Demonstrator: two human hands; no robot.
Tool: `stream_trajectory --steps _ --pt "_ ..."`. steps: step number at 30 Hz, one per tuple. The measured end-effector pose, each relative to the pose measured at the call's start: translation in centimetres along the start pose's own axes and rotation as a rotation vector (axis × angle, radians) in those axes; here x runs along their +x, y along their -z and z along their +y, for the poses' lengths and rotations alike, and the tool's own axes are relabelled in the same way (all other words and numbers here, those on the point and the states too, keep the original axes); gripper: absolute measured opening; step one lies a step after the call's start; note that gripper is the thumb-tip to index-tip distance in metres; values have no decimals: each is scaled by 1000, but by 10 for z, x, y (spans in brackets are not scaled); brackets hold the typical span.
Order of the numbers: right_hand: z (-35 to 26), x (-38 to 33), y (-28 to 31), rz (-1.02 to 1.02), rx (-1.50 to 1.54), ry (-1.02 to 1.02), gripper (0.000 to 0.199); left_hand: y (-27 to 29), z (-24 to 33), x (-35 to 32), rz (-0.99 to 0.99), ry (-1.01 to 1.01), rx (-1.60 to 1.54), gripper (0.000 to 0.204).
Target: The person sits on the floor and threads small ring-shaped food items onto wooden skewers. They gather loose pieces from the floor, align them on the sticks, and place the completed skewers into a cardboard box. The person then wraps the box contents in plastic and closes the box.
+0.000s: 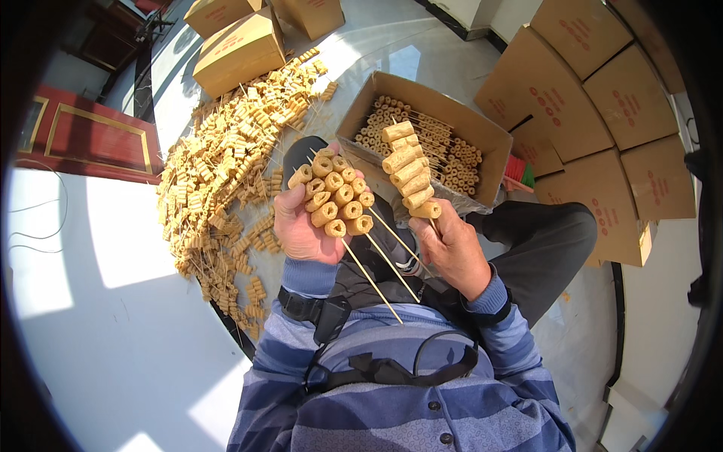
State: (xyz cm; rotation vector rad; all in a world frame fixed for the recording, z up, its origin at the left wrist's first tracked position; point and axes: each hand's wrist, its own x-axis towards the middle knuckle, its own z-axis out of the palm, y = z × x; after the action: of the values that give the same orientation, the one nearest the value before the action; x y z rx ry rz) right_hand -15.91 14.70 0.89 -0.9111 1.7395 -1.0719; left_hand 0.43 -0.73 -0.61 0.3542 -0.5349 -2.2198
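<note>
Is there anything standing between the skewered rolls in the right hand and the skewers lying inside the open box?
Nothing visible covers the skewers in the open box from above; only its near wall rises on the side toward the right hand and its skewered rolls.

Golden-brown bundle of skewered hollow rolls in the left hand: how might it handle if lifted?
The golden-brown bundle of skewered hollow rolls is probably light for its size, given the holes in the rolls. Gripped by its thin, pale, wood-coloured sticks, it may tip roll-end down, since the rolls crowd one end.
</note>
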Motion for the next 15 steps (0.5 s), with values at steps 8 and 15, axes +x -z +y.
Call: stream_trajectory --steps 8,15 --pt "14 7 -8 286 -669 215 26 -7 -5 -5 -16 54 -44 92" --pt "9 3 -19 308 -760 334 44 -30 -19 -11 47 32 59 77"
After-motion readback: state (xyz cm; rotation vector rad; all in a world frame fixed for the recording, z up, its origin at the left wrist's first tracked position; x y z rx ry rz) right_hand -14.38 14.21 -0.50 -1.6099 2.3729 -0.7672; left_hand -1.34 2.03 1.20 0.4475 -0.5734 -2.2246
